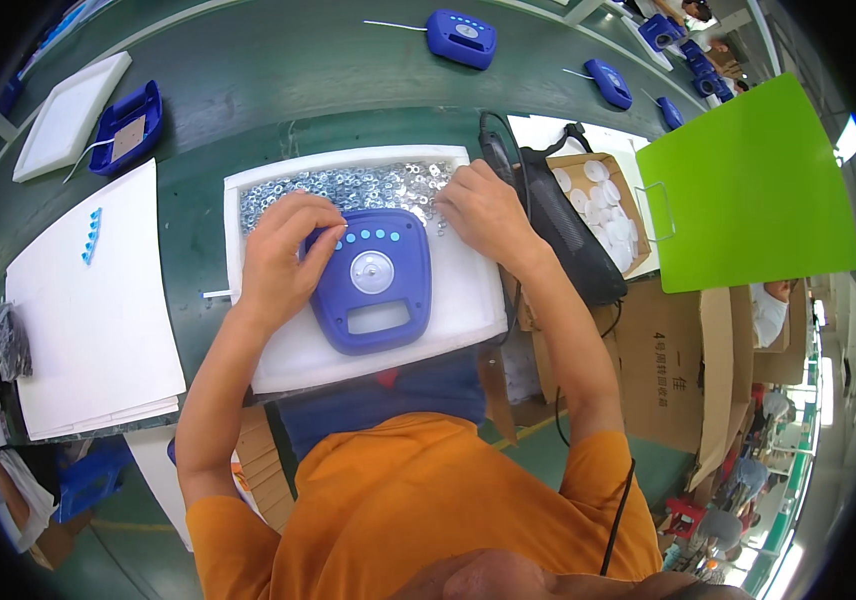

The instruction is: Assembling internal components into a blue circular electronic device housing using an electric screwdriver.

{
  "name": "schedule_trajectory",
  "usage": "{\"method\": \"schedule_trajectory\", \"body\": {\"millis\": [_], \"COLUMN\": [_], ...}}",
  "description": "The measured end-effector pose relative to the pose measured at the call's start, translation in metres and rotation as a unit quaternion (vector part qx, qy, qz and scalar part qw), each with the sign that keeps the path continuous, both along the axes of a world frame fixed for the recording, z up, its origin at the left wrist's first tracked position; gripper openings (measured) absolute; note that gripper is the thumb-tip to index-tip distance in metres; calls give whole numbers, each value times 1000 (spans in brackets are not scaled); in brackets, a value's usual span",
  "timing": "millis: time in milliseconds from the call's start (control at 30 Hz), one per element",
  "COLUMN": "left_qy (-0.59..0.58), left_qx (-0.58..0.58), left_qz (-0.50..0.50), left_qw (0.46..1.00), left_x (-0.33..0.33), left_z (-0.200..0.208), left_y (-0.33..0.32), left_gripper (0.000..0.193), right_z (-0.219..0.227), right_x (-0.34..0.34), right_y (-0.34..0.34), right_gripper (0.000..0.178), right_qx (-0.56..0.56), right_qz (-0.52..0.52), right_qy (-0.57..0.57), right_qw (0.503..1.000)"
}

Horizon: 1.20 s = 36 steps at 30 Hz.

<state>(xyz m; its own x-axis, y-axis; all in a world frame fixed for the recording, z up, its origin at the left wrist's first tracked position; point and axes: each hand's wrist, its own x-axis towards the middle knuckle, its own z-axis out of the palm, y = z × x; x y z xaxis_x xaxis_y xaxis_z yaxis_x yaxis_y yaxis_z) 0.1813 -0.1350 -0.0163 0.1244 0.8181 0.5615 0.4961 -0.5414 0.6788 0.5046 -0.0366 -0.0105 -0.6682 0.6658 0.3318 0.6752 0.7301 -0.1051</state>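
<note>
A blue plastic housing [413, 290] with a clear round dial, a row of small light-blue buttons and a rectangular cut-out lies flat in a white foam tray [478, 300]. My left hand [288, 250] is at its upper left corner, thumb and finger pinched together beside the buttons; what they hold, if anything, is too small to make out. Small shiny metal parts [348, 185] are heaped along the tray's far side. At the right end of that heap, my right hand [488, 212] has its fingertips closed down among the parts, and what is in them is hidden.
Right of the tray lie a black elongated case [583, 250], a cardboard box of white discs [608, 225] and a green board [748, 190]. White sheets [88, 320] with a blue strip [93, 237] are at left. More blue housings [461, 38] sit on the green bench beyond.
</note>
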Motion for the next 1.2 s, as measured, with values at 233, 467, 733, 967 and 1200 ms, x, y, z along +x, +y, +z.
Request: {"method": "schedule_trajectory", "body": {"millis": [233, 467, 733, 967, 1200], "left_qy": [20, 75, 85, 156, 212], "left_qx": [21, 60, 76, 118, 157], "left_qz": [-20, -56, -65, -99, -116], "left_qw": [999, 994, 991, 976, 958], "left_x": [7, 8, 8, 11, 13], "left_z": [2, 1, 0, 4, 7], "left_y": [-5, -4, -5, -6, -8], "left_gripper": [13, 15, 18, 18, 16], "right_z": [19, 16, 12, 17, 19], "right_x": [-17, -62, -62, -50, -41], "right_y": [-37, -83, -84, -83, -87], "right_gripper": [12, 19, 24, 22, 22], "right_qx": [-29, 24, 59, 46, 41], "right_qz": [29, 108, 158, 115, 83], "right_qy": [201, 182, 141, 188, 203], "right_qw": [979, 977, 976, 974, 975]}}
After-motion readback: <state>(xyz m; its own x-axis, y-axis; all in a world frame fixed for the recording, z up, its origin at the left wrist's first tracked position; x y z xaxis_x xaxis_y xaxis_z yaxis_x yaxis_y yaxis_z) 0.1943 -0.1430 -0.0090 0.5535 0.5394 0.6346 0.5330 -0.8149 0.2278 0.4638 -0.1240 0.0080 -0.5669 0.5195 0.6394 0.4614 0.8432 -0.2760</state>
